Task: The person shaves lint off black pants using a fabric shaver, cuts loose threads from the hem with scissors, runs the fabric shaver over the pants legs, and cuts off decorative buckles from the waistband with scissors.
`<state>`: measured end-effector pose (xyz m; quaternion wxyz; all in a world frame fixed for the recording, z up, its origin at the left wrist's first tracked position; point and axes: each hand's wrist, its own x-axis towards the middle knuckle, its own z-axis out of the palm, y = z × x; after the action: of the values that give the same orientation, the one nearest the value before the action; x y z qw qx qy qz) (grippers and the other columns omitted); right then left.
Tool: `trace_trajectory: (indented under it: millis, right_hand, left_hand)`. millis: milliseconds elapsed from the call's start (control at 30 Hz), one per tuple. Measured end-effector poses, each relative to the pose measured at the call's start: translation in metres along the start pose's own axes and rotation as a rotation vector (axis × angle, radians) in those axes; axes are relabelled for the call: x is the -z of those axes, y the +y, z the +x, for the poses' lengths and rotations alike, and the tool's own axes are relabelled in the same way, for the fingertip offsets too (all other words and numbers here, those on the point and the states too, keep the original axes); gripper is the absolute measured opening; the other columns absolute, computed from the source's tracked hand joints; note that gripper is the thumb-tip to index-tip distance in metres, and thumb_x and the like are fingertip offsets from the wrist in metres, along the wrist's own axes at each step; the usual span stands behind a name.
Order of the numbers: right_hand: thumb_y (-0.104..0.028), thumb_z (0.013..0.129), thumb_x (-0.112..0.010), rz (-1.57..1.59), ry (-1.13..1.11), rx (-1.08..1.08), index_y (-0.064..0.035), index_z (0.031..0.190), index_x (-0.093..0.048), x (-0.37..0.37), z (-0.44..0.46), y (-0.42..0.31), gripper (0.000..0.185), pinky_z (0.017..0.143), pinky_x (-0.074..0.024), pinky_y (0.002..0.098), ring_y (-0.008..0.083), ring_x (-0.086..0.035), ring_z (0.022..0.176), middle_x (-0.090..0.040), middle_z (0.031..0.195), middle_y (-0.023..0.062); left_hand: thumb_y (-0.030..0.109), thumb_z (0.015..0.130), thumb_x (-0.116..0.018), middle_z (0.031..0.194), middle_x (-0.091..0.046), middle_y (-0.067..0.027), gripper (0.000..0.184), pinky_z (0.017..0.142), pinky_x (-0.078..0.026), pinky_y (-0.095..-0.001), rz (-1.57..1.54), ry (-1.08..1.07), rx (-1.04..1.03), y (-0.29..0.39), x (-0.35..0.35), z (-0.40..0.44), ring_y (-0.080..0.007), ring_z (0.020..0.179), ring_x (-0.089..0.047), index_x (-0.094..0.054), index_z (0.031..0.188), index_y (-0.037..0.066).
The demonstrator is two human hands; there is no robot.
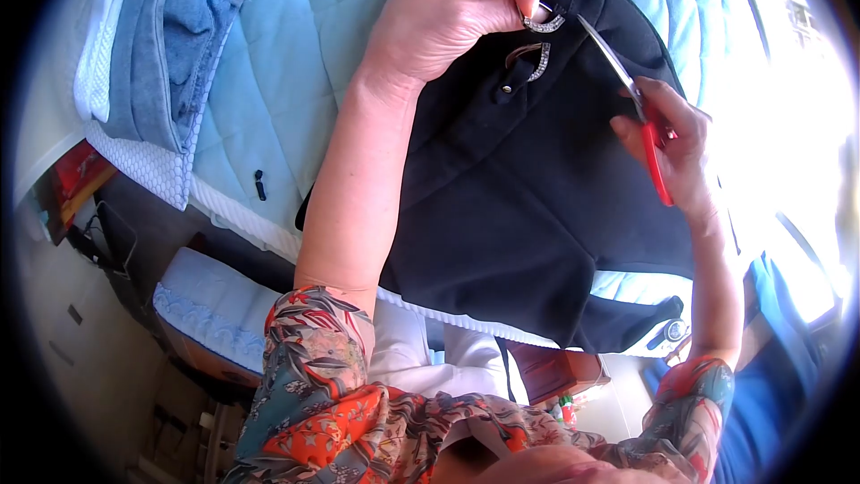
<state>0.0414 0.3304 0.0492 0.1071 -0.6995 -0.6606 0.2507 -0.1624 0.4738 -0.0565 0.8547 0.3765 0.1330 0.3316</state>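
Note:
Black trousers or a similar black garment lie spread in front of me. At its upper edge my left hand pinches a curved rhinestone ornament between thumb and fingers. Just below that, a second rhinestone ornament sits on the cloth beside a short black tab with a round stud. My right hand grips scissors with red handles. Their blades point up and left, with the tips close to the pinched ornament. Whether the tips touch the cloth is unclear.
A light blue quilted cover lies beneath the garment. Folded blue jeans rest at the upper left. A small black piece lies on the cover left of my forearm. A pale blue cushioned seat stands at the lower left.

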Motion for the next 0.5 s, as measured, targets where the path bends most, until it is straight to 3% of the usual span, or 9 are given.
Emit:
trace_trajectory:
  millis: [133, 333, 500]
  right_hand:
    - [-0.016, 0.074, -0.075, -0.200, 0.160, 0.123, -0.0067, 0.103, -0.063, 0.001, -0.001, 0.002, 0.032, 0.065, -0.0519, 0.0290, 0.0219, -0.064, 0.068, -0.064, 0.080, 0.0090]
    - [-0.012, 0.074, -0.073, -0.507, 0.199, 0.159, -0.0139, 0.111, -0.060, 0.002, 0.017, 0.005, 0.039, 0.078, -0.0508, 0.0341, 0.0236, -0.063, 0.089, -0.062, 0.088, 0.0068]
    - [-0.008, 0.072, -0.073, -0.596, 0.189, 0.165, -0.0171, 0.114, -0.059, -0.001, 0.015, 0.015, 0.044, 0.083, -0.0486, 0.0370, 0.0235, -0.062, 0.093, -0.062, 0.095, 0.0065]
  left_hand:
    - [-0.016, 0.076, -0.052, 0.077, -0.056, -0.0004, 0.021, 0.066, -0.044, -0.0193, -0.020, 0.003, 0.013, 0.000, -0.002, 0.000, -0.0075, 0.072, -0.056, -0.058, 0.072, 0.003]
    - [-0.016, 0.076, -0.053, 0.076, -0.056, -0.0008, 0.020, 0.066, -0.045, -0.0190, -0.013, 0.005, 0.004, 0.001, -0.002, 0.000, -0.0079, 0.072, -0.057, -0.059, 0.073, 0.003]
    - [-0.015, 0.076, -0.053, 0.078, -0.057, -0.0010, 0.020, 0.066, -0.045, -0.0187, -0.027, 0.007, 0.007, 0.002, -0.002, 0.000, -0.0080, 0.073, -0.057, -0.059, 0.074, 0.003]
